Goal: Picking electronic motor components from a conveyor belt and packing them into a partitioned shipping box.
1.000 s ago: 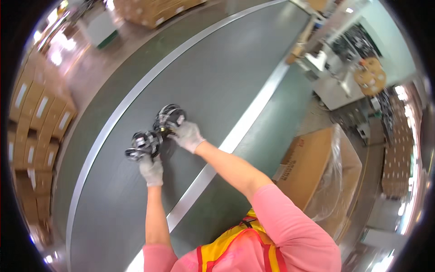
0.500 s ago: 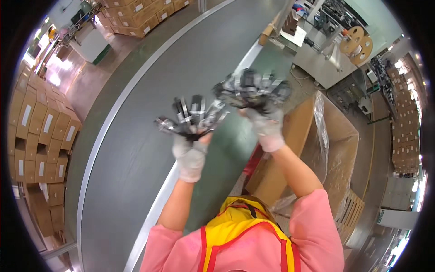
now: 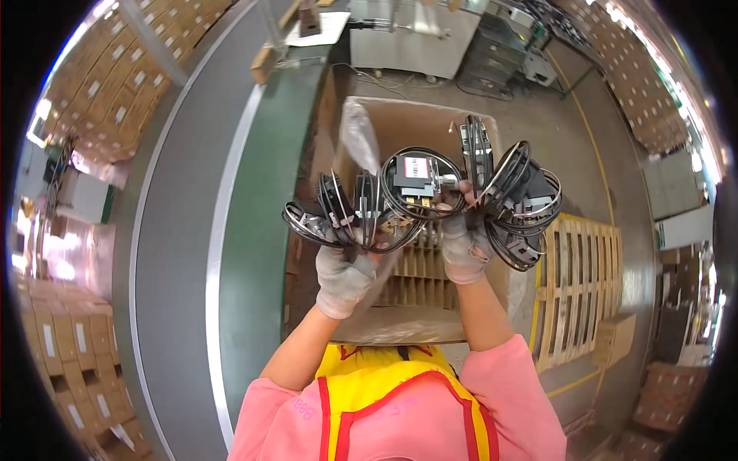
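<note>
My left hand point(image 3: 344, 276), in a white glove with bare fingertips, is closed on a bunch of coiled black cables with small metal and black parts point(image 3: 337, 206). A second such bunch point(image 3: 524, 201) fans out from my right hand point(image 3: 467, 244), gloved the same way and closed too. Facing me in it is a coil around a black box with a white label point(image 3: 416, 169). Both bunches hang over a large open cardboard box point(image 3: 420, 114) lined with clear plastic point(image 3: 358, 135). Inside the box, a cardboard divider point(image 3: 419, 288) with rows of slots shows below the cables.
Left of the box runs a green ledge point(image 3: 257, 207) beside a grey conveyor belt point(image 3: 181, 230) with metal rails. A wooden pallet point(image 3: 580, 284) lies on the floor at right, a small carton point(image 3: 615, 340) by it. Stacked cartons point(image 3: 69, 307) stand at far left.
The view has turned right, away from the conveyor. Both hands have carried their cable bunches from over the belt and its edge to above the open cardboard box.
</note>
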